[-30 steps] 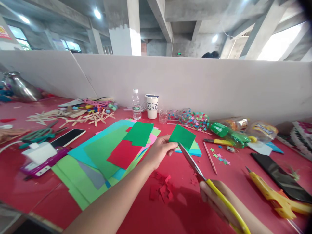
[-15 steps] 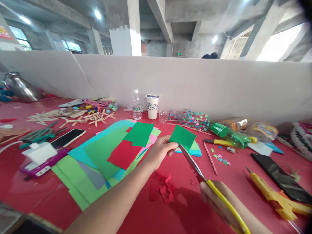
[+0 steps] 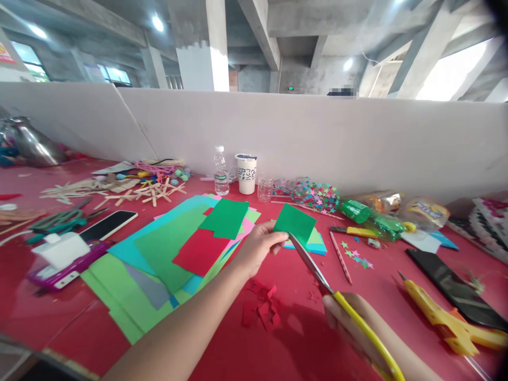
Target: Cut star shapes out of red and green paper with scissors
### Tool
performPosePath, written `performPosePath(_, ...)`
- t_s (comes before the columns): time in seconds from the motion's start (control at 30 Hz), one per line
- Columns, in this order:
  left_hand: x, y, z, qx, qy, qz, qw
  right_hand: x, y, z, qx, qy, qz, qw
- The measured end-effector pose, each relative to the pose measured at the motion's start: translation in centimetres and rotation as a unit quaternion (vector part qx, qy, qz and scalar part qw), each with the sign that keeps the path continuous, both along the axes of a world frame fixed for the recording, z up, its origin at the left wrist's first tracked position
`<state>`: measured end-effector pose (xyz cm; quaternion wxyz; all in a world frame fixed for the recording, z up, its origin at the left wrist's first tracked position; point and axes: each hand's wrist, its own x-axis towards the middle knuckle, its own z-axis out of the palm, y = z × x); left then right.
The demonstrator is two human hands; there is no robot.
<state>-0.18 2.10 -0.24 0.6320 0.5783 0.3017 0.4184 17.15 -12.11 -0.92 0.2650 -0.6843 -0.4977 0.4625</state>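
My left hand [image 3: 260, 247] pinches a green square of paper [image 3: 296, 222] by its lower left edge, holding it above the table. In my right hand [image 3: 349, 317] are yellow-handled scissors [image 3: 317, 272], their blades pointing up and left with the tips at the paper's lower edge, close to my left fingertips. Beneath lie red paper scraps [image 3: 265, 309] on the red table. To the left is a spread of coloured paper sheets [image 3: 159, 254], with a red sheet [image 3: 202, 251] and another green piece [image 3: 226, 218] on top. Small sheets [image 3: 315, 243] show behind the held square.
A water bottle [image 3: 221, 172] and a white cup [image 3: 246, 177] stand by the grey partition [image 3: 301, 143]. At right lie a yellow glue gun [image 3: 440, 317], a black phone [image 3: 456, 288], a cutter [image 3: 361, 232] and small stars [image 3: 357, 256]. Wooden sticks [image 3: 153, 191] lie at left.
The whole view has shifted very slightly. Both hands, the green paper and the scissors keep nearly the same positions.
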Motion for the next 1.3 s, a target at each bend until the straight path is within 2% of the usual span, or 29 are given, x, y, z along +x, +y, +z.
performPosePath(0.13, 0.0, 0.0, 0.0, -0.003, 0.003, 0.003, 1.0, 0.1, 0.0, -0.4, 0.006, -0.004, -0.005, 1.0)
performPosePath(0.37, 0.1, 0.0, -0.1, -0.003, -0.003, -0.002, 1.0, -0.1, 0.1, -0.2, -0.005, -0.018, -0.012, 1.0)
performPosePath(0.53, -0.1, 0.0, 0.3, 0.013, 0.009, -0.016, 1.0, 0.3, 0.1, -0.8, 0.019, 0.015, 0.0, 1.0)
performPosePath(0.7, -0.2, 0.1, 0.8, 0.054, 0.033, 0.037, 0.997, 0.9, 0.3, -1.6, 0.021, 0.041, 0.024, 0.999)
performPosePath(0.77, -0.2, 0.1, 0.7, 0.057, 0.025, 0.036, 0.997, 1.0, 0.3, -1.8, 0.024, 0.043, 0.022, 0.999)
performPosePath(0.9, 0.1, -0.2, 0.4, 0.027, 0.001, 0.008, 1.0, 0.9, 0.1, -1.8, 0.036, 0.063, 0.018, 0.997)
performPosePath(1.1, 0.4, -0.6, 0.2, 0.015, -0.022, 0.019, 0.999, 0.9, -0.1, -1.5, 0.041, 0.061, 0.015, 0.997)
performPosePath(1.3, 0.7, -0.9, 0.3, 0.004, -0.032, 0.019, 0.999, 1.1, -0.1, -2.5, 0.043, 0.063, 0.018, 0.997)
